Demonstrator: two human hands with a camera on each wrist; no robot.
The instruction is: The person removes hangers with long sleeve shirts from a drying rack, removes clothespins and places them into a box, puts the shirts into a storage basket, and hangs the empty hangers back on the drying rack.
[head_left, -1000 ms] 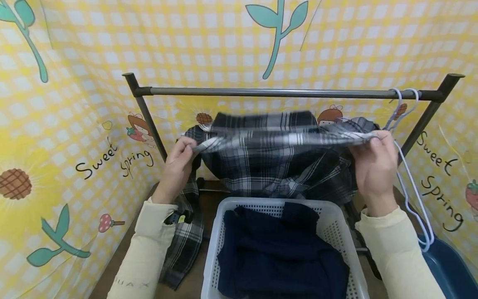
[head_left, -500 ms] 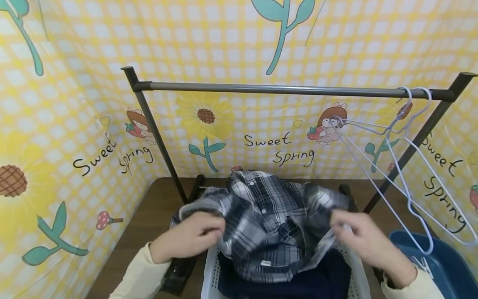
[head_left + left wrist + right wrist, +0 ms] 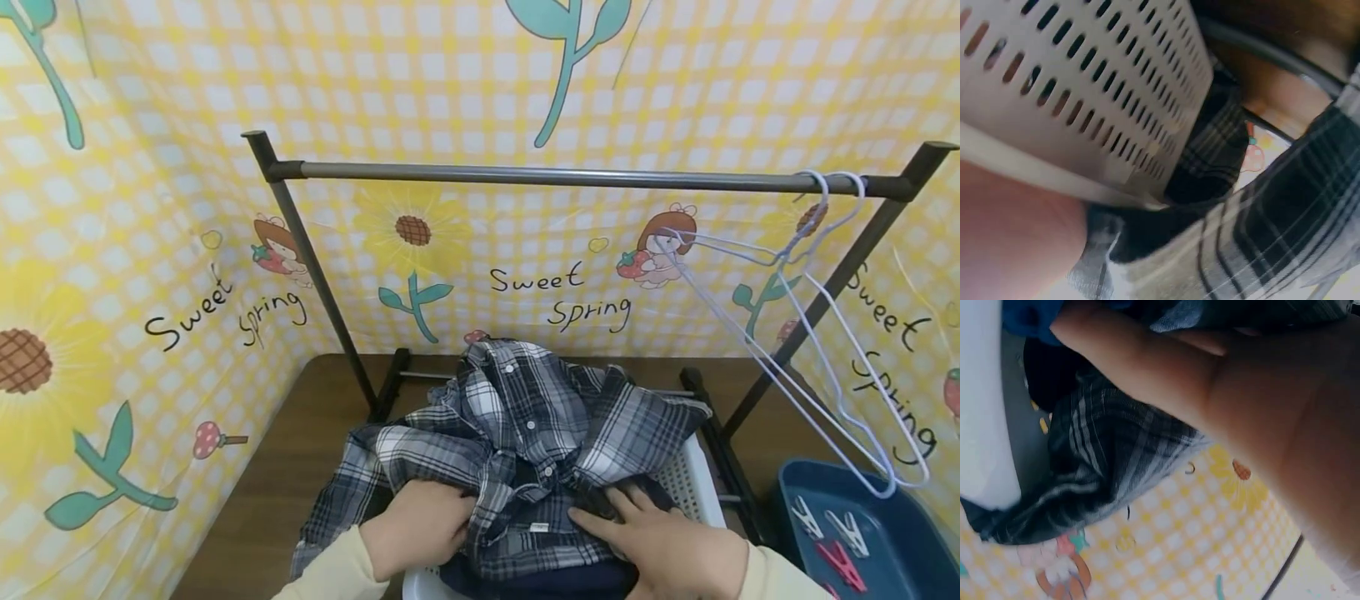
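A dark grey and white plaid shirt (image 3: 540, 408) with white buttons lies loosely spread over the white perforated laundry basket (image 3: 701, 471). One sleeve hangs past the basket's left side. My left hand (image 3: 420, 525) holds the shirt's left part near the collar, its fingers curled and the tips hidden by cloth. Across the collar, my right hand (image 3: 667, 533) rests on the shirt with its fingers spread. Dark navy cloth (image 3: 555, 581) shows beneath the shirt. In the left wrist view, the plaid sleeve (image 3: 1272, 225) hangs beside the basket wall (image 3: 1104, 81).
Behind the basket stands a clothes rack with a horizontal metal bar (image 3: 525, 174). Pale purple hangers (image 3: 832, 333) hang at its right end. A blue tub (image 3: 892, 533) holding white and pink clothespins stands at the right. Patterned yellow check cloth surrounds the brown tabletop (image 3: 262, 467).
The shirt has come down from in front of the rack onto the basket. Both hands have lowered with it, and the right hand's fingers have spread from a grip.
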